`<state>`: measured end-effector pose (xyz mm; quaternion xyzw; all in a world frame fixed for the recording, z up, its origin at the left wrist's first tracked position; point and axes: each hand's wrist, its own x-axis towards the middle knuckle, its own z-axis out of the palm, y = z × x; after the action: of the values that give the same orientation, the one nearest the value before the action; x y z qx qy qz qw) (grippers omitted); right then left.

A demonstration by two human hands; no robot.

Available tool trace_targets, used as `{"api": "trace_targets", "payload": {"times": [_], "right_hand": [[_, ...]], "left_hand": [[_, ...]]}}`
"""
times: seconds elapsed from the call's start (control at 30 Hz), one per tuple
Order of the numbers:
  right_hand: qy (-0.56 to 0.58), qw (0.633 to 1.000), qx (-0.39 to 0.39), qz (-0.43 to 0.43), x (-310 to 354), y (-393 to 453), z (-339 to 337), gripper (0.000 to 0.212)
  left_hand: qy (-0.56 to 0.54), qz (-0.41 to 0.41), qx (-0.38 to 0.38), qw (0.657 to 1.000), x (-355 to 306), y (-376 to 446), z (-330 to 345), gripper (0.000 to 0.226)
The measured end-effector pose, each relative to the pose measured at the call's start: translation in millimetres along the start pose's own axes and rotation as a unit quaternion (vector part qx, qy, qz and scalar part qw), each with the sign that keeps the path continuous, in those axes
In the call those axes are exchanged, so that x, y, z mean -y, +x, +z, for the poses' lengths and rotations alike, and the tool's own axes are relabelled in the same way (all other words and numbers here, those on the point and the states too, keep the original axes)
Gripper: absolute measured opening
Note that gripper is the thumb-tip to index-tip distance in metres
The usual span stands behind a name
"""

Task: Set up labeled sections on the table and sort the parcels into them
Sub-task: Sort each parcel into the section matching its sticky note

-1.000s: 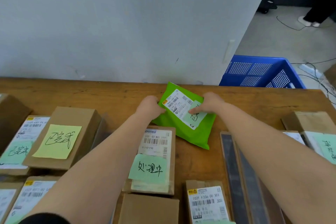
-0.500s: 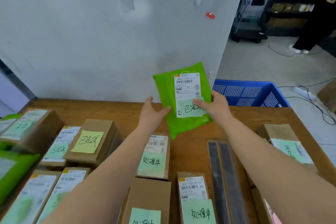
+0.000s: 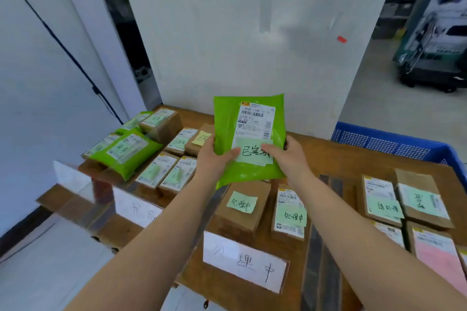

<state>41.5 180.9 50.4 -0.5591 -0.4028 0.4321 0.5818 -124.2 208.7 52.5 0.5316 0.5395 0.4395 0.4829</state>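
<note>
I hold a green mailer bag [image 3: 226, 121] upright above the wooden table [image 3: 343, 159], its shipping label and a pale green handwritten note facing me. My left hand [image 3: 213, 156] grips its lower left edge, thumb on the front. My right hand [image 3: 285, 156] grips its lower right side, thumb across the note. White paper section labels hang on the table's near edge: one at the middle [image 3: 243, 264], one to the left [image 3: 137, 208]. Brown boxes with green notes [image 3: 242, 203] lie under the bag.
Green mailers [image 3: 126, 150] and several brown boxes are stacked at the table's left. More labelled boxes [image 3: 420, 201] lie at the right, beyond dark divider strips [image 3: 321, 247]. A blue plastic crate [image 3: 386, 142] stands behind the right end. A white wall rises right behind the table.
Both hands lifted the green mailer off the table, turned it upright, and brought it toward me. My view pulled back and swung left, so the near-edge section labels now show.
</note>
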Motion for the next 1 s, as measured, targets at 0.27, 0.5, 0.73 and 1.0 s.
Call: {"api": "trace_targets", "payload": {"times": [0.27,0.5,0.73,1.0], "right_hand": [[-0.005,0.996,0.087,0.027,-5.5,-52.8,93.4,0.032],[-0.018,0.993,0.109,0.05,-13.8,-65.3,184.7,0.034],[-0.011,0.994,0.067,0.085,-31.1,-61.0,274.6,0.036],[-0.072,0.992,-0.019,0.105,-48.3,-33.6,322.1,0.04]], "left_hand": [[0.014,-0.003,-0.105,0.994,6.6,-50.1,-110.2,0.049],[0.013,-0.023,-0.128,0.991,17.7,-48.2,-203.8,0.072],[0.066,-0.023,-0.077,0.995,36.9,-3.8,-286.6,0.073],[0.134,-0.025,0.038,0.99,55.7,64.4,-326.2,0.076]]}}
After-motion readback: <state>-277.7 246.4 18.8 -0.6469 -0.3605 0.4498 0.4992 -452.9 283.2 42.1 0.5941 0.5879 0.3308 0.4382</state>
